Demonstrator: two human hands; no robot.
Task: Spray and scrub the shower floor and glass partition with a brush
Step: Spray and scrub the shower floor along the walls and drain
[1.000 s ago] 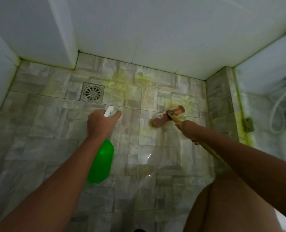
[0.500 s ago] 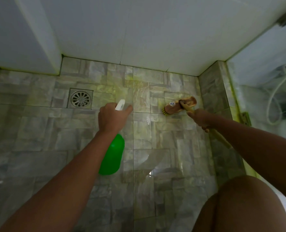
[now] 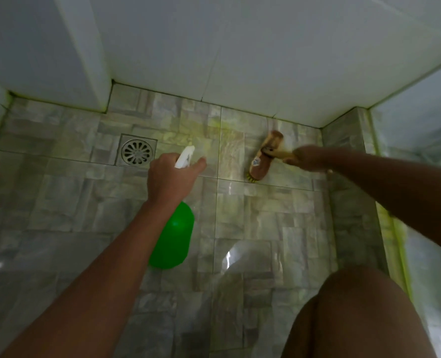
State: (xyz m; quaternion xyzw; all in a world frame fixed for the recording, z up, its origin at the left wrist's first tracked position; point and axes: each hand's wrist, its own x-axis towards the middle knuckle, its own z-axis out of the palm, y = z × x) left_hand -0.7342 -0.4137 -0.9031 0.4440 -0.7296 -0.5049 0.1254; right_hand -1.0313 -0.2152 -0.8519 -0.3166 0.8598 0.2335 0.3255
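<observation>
Nearest is a bare knee (image 3: pixel 353 313) over the glossy grey stone-pattern tiled shower floor (image 3: pixel 59 202), looking wet and probably slippery. Left hand (image 3: pixel 169 178) has its fingers wrapped round the white trigger head of a green plastic spray bottle (image 3: pixel 173 241). Further out, right hand (image 3: pixel 309 158) grips the wooden-handled scrub brush (image 3: pixel 262 158), bristles down near the far wall; blurry, so a slipping grip could skid it. Frosted glass partition (image 3: pixel 426 156) sits right.
</observation>
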